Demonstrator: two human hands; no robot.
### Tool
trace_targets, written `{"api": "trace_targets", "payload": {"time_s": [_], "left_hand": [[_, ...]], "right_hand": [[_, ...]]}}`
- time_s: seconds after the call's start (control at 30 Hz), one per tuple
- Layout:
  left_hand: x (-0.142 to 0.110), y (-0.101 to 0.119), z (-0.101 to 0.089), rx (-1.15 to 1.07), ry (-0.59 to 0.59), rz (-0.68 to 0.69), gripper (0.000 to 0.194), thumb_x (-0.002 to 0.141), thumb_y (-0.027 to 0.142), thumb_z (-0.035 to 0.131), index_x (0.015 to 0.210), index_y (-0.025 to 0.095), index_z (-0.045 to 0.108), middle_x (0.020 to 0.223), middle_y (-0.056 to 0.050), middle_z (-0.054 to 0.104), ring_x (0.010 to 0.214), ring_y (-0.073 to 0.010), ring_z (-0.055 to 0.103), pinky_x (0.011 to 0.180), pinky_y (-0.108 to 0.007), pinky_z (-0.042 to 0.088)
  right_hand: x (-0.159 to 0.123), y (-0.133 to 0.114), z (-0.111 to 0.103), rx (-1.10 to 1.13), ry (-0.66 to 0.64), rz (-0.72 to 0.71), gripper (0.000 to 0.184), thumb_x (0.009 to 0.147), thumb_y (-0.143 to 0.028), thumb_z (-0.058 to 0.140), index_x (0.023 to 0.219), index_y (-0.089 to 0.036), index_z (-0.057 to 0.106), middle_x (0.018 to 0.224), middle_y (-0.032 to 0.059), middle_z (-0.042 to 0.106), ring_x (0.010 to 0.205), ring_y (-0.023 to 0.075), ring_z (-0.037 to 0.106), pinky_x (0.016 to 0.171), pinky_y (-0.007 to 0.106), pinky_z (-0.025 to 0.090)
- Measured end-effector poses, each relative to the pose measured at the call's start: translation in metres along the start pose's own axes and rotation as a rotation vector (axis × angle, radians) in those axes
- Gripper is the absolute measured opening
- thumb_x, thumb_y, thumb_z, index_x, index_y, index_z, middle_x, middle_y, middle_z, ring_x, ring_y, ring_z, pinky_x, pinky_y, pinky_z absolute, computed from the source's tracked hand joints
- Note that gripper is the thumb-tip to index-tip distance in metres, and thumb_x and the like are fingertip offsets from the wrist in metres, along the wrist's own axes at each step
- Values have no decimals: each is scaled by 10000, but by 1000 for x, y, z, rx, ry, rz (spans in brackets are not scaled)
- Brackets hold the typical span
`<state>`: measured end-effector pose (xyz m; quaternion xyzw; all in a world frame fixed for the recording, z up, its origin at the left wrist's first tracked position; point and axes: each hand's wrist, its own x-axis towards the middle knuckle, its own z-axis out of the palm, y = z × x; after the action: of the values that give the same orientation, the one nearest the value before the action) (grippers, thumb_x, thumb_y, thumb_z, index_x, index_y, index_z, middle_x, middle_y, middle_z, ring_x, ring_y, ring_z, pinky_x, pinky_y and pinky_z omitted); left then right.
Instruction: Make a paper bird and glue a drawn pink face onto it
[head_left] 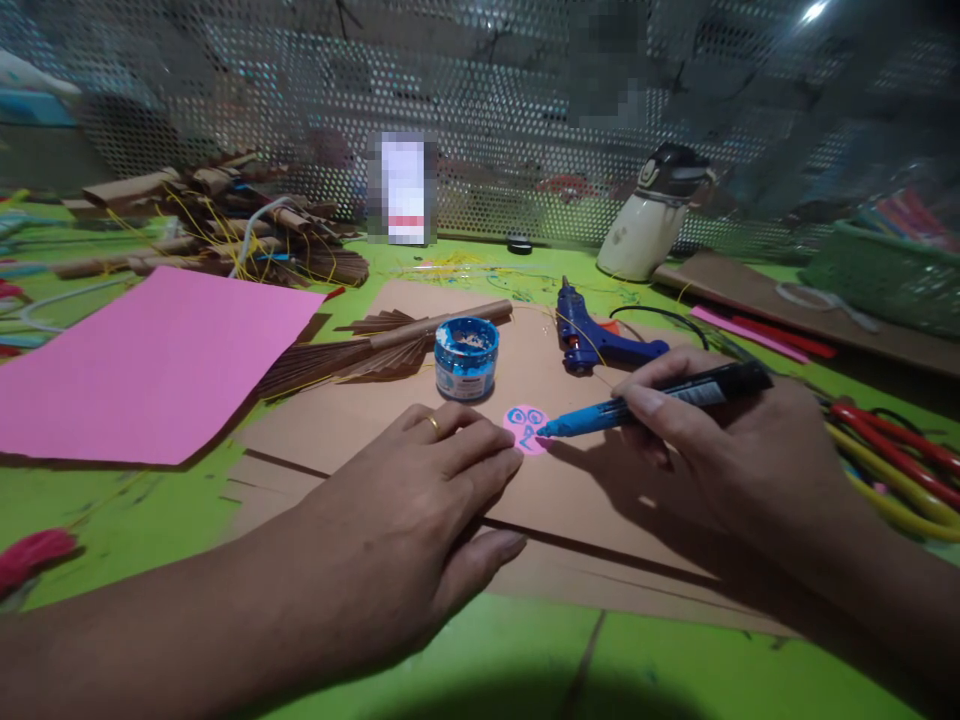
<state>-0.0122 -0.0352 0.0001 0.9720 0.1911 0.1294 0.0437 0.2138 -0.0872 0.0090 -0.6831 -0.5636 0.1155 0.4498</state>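
A small pink paper circle [529,442] lies on brown paper sheets [600,500], with two round eyes and other blue lines drawn on it. My left hand [442,490] rests palm down, its fingertips at the left edge of the circle and its thumb apart from the fingers. Between the fingers and thumb of my right hand [720,430] is a marker [600,415] with a black body and a blue front end. Its tip touches or hovers just over the circle's right side. Behind the circle stands an uncapped jar of blue paint [466,360].
A blue glue gun [600,335] lies behind my right hand, scissors [900,460] to its right. Pink paper [157,370] and folded brown paper fans [345,365] are on the left. A white container [645,235], a green basket [889,270] and perforated mesh [487,100] stand behind.
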Motion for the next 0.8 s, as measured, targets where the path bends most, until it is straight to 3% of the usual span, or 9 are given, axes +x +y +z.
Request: {"api": "trace_targets", "payload": {"time_s": [0.4, 0.6, 0.8], "left_hand": [[3, 1, 1, 14, 6, -3, 307, 943, 346, 479, 1134, 154, 622, 1197, -116, 609, 1074, -270, 526, 916, -442, 434], [0, 2, 1, 9, 11, -12, 309, 939, 351, 488, 1143, 160, 618, 1209, -112, 605, 1088, -273, 519, 935, -445, 426], [1, 2, 0, 4, -1, -20, 324, 939, 351, 488, 1158, 150, 615, 1210, -115, 605, 1082, -277, 517, 925, -455, 434]], "right_hand": [[-1, -1, 2, 2, 0, -61, 147, 800, -285, 648, 664, -232, 639, 527, -19, 618, 464, 146, 560, 450, 261, 447], [0, 0, 2, -2, -47, -135, 133, 796, -239, 651, 663, -234, 643, 490, -43, 588, 410, 118, 524, 410, 235, 430], [-2, -2, 3, 54, -52, -88, 147, 803, -244, 643, 657, -235, 629, 531, -41, 619, 490, 126, 581, 476, 228, 479]]}}
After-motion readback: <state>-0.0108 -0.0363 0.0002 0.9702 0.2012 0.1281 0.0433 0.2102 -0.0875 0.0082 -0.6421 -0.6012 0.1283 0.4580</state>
